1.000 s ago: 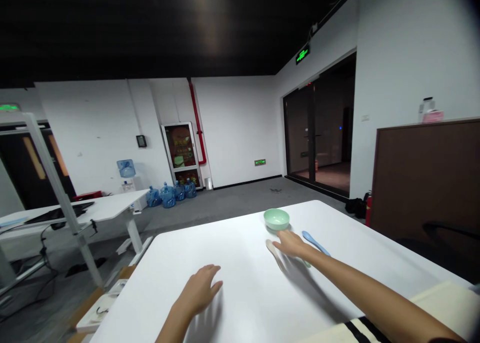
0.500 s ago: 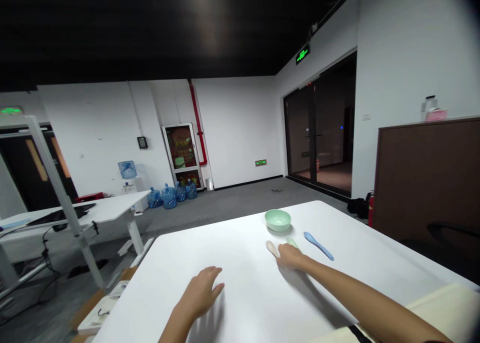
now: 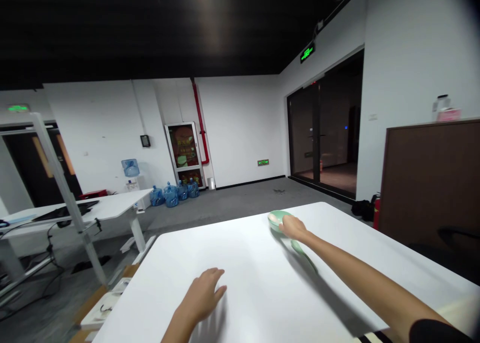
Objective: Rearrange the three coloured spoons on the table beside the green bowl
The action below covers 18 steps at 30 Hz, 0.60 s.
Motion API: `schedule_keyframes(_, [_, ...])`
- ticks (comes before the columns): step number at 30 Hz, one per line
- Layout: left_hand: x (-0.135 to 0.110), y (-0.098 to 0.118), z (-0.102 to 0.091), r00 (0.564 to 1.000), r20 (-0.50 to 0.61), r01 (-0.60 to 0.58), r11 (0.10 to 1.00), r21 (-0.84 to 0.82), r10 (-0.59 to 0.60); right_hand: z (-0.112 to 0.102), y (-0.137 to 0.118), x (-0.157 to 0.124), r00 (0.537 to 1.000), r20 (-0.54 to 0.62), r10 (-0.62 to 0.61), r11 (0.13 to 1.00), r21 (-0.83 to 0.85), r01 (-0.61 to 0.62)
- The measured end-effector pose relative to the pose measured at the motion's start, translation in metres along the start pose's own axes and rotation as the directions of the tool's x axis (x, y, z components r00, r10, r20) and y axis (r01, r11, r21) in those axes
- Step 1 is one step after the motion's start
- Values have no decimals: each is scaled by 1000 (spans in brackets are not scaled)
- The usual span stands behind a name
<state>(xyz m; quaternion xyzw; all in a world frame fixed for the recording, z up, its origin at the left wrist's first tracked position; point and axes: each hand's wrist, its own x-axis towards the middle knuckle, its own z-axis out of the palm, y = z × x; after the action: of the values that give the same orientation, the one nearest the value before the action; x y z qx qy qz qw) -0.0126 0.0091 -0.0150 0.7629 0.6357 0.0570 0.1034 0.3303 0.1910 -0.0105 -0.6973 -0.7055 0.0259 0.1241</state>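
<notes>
Head view: right fingers (image 3: 288, 224) closed on pale spoon (image 3: 272, 217) at bowl (image 3: 274, 225), left fingers (image 3: 214, 272) half-spread, empty, green spoon (image 3: 296, 245) nearby.

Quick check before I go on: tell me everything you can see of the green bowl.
The green bowl is pale mint, round and open-topped, with a smooth surface that looks like plastic or ceramic. It stands upright near the far edge of the white table. The head of a pale spoon shows within its rim, at the left. The right hand hides its right side; whether the fingers touch the rim is unclear.
</notes>
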Motion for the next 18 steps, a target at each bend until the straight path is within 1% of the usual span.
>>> schedule_keyframes(3, [0, 0, -1, 1000, -9, 6, 1000, -23, -6, 0, 8, 21, 997, -25, 69, 997, -22, -69])
schedule_keyframes(5, [-1, 1, -2, 1000, -4, 12, 1000, -24, -13, 7, 13, 32, 994, -17, 105, 994, -21, -106])
schedule_keyframes(8, [1, 1, -1, 1000, 5, 20, 1000, -16, -20, 19, 20, 45, 992, -1, 128, 992, -20, -128])
schedule_keyframes(12, [4, 0, 1, 1000, 15, 16, 1000, -8, -16, 33, 25, 56, 991, 10, 133, 991, -11, -133])
schedule_keyframes(16, [6, -1, 1, 1000, 19, 16, 1000, -12, -15, 43, 30, 62, 985, 31, 171, 985, -4, -171])
schedule_keyframes(18, [6, -2, 1, 1000, 16, 18, 1000, -20, -17, 46, 33, 64, 985, 29, 169, 986, 1, -169])
